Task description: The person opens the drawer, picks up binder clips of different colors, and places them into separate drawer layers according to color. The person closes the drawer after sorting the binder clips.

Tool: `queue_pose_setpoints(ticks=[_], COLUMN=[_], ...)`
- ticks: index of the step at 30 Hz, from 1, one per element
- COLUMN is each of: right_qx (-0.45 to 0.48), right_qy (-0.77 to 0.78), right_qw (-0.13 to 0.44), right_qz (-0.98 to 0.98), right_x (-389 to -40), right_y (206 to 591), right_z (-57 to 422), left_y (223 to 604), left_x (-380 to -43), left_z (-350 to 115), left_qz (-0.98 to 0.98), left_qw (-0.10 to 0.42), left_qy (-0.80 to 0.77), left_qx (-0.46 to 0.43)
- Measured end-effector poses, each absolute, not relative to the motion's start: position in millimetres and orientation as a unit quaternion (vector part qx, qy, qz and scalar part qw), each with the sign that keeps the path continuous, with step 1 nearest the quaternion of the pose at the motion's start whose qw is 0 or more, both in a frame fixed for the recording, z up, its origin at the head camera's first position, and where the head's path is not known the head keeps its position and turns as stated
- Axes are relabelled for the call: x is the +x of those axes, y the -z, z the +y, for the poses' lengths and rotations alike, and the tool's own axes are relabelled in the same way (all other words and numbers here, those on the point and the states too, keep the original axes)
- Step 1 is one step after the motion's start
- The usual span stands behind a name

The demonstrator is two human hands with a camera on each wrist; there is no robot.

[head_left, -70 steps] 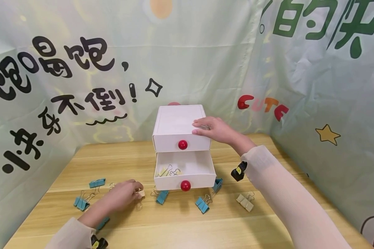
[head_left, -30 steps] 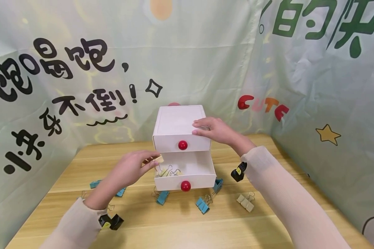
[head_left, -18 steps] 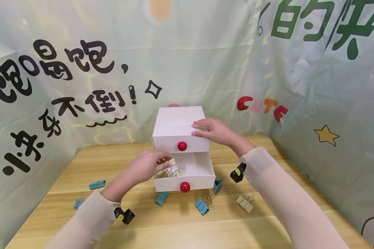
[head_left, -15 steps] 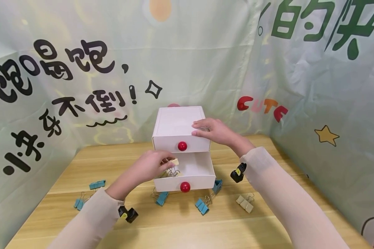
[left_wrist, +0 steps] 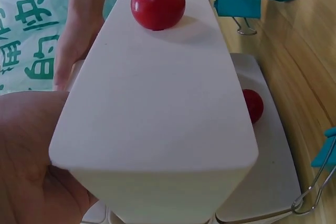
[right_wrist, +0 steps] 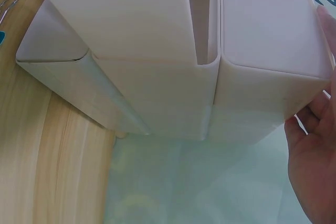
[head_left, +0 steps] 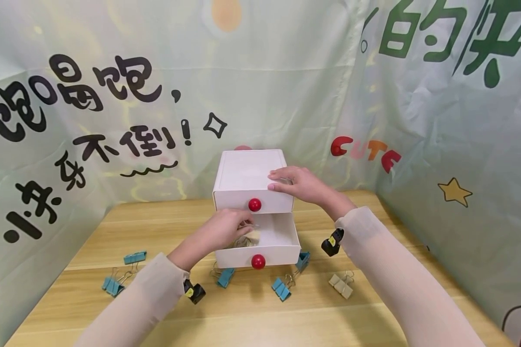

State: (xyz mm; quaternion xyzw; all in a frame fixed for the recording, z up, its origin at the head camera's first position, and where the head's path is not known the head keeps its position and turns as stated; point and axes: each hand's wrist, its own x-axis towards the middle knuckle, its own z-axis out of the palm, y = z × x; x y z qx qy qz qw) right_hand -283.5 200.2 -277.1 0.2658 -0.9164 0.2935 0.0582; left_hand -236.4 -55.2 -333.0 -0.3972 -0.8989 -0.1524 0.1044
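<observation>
A white drawer cabinet [head_left: 249, 168] with red ball knobs has its middle drawer [head_left: 282, 236] pulled out. Over the drawer's left part, my left hand [head_left: 226, 226] reaches in, thumb and fingertips together at a pale yellow binder clip [head_left: 254, 234] that they partly cover. Wire handles of other clips show below the fingers. In the left wrist view the drawer front [left_wrist: 157, 87] hides the left fingertips, leaving the palm [left_wrist: 31, 150] in sight. My right hand [head_left: 301, 183] rests on the cabinet's top right edge, fingers on top and thumb at the front edge.
Blue binder clips lie on the wooden table [head_left: 265, 323]: one at far left [head_left: 134, 257], another nearer [head_left: 113, 286], several before the cabinet, such as one clip [head_left: 281, 289]. A cream binder clip [head_left: 341, 286] lies to the right. A printed cloth [head_left: 286, 96] hangs behind.
My left hand picked up a pale clip from the table at left, carried it up and right, and moved deeper over the open drawer. The right hand has stayed on the cabinet.
</observation>
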Motion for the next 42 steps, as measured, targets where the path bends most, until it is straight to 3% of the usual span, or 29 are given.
queue_pose_setpoints(ticks=[16,30,42], right_qx=[0.265,0.265,0.265], right_qy=[-0.292,-0.290,-0.290], right_qw=[0.060,0.061,0.059], right_qz=[-0.917,-0.917,-0.917], right_x=[-284.2,-284.5,-284.6], right_y=[277.2,278.6,278.6], right_z=[200.9,200.2,199.9], left_y=[328.5,343.2,363.7], left_x=[-214.9,-197.8,-188.3], left_z=[-103.0,-157.7,-196.5], left_qz=[-0.886,-0.909,-0.935], left_qw=[0.146,0.146,0.118], left_qy=[0.175,0.155,0.160], left_qx=[-0.405,-0.358,-0.293])
